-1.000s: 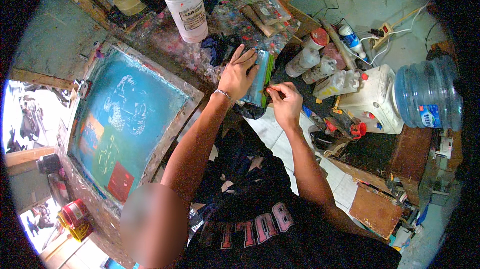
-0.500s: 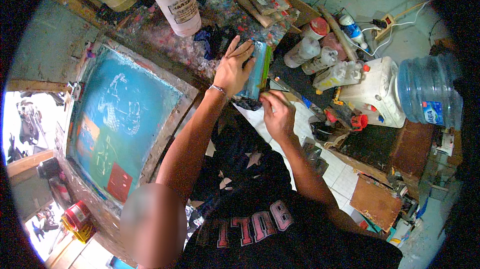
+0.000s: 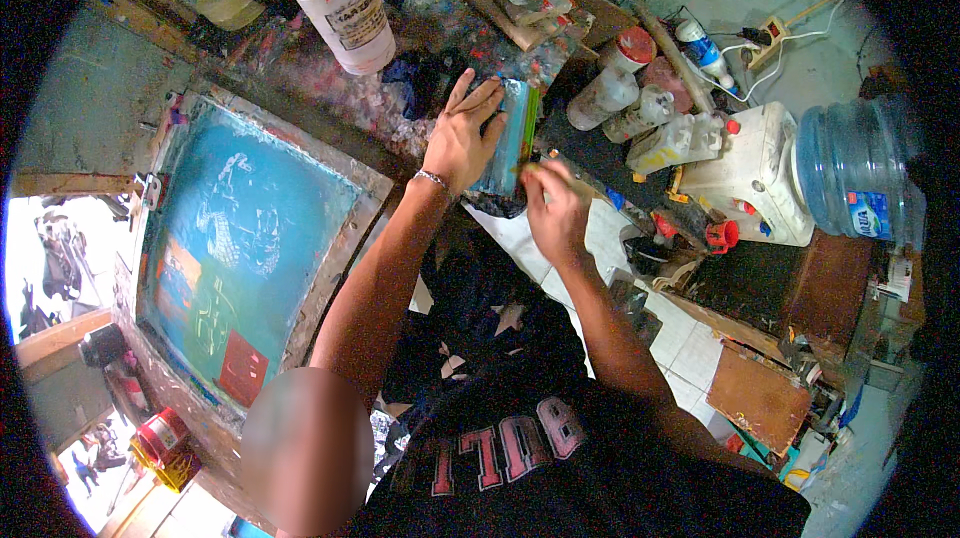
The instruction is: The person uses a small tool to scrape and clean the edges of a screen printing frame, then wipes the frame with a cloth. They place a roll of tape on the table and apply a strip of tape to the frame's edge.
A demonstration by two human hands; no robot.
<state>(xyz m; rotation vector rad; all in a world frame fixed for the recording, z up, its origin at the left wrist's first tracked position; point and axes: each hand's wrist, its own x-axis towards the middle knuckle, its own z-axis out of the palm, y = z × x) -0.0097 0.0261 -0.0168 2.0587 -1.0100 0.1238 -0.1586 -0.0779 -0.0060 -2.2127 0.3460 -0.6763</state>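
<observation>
A squeegee (image 3: 512, 128) with a paint-stained blue body and a green blade edge lies at the front of the messy worktable. My left hand (image 3: 464, 138) rests flat on its left side, fingers stretched out and spread, pressing against it. At the near end of the green edge is my right hand (image 3: 556, 208), fingers closed in a pinch. Whatever is between those fingertips is too small to make out. To the left lies a screen-printing frame (image 3: 340, 228) with blue mesh and pale line marks.
A white plastic bottle (image 3: 345, 13) stands on the table beyond my left hand. Small bottles (image 3: 603, 98), a white jerrycan (image 3: 765, 173) and a large blue water bottle (image 3: 850, 168) are at the right. Behind them lies a power strip (image 3: 770, 43). A red can (image 3: 160, 436) is at lower left.
My right hand has slid slightly away from me along the green edge, still pinched. My left hand keeps its place on the squeegee. The whole view has shifted a little.
</observation>
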